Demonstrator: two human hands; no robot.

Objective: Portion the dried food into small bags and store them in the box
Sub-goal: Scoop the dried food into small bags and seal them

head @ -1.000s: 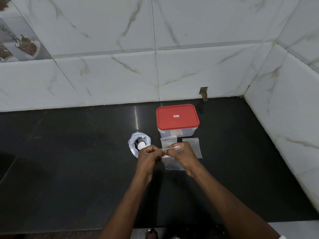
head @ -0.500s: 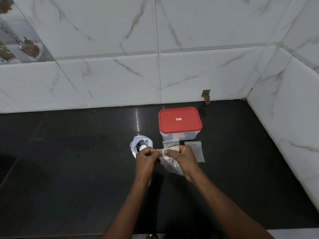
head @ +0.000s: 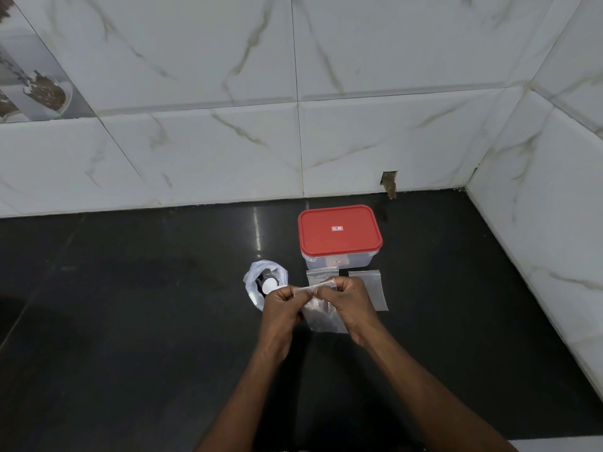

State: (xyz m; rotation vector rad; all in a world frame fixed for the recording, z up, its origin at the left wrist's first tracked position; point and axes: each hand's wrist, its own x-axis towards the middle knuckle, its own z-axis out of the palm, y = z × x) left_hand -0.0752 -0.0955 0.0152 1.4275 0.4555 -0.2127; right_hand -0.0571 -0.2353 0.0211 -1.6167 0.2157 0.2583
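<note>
Both hands pinch the top strip of a small clear zip bag (head: 321, 316), which hangs below my fingers above the black counter. My left hand (head: 281, 307) grips its left end, my right hand (head: 349, 301) its right end. Just behind them stands a clear plastic box with a red lid (head: 339, 234), lid closed. To the left sits an open plastic bag of dried food (head: 266, 282) with a white round scoop or cap inside. Two more empty small bags lie flat in front of the box, one (head: 321, 275) partly hidden by my hands, one (head: 370, 287) at the right.
The black counter (head: 130, 321) meets white marble-tiled walls at the back and on the right (head: 538, 223), forming a corner. A small chipped hole (head: 390, 182) shows in the back wall behind the box.
The small bag has twisted a little between my fingers and its body now hangs lower toward me. My hands stay at the same spot.
</note>
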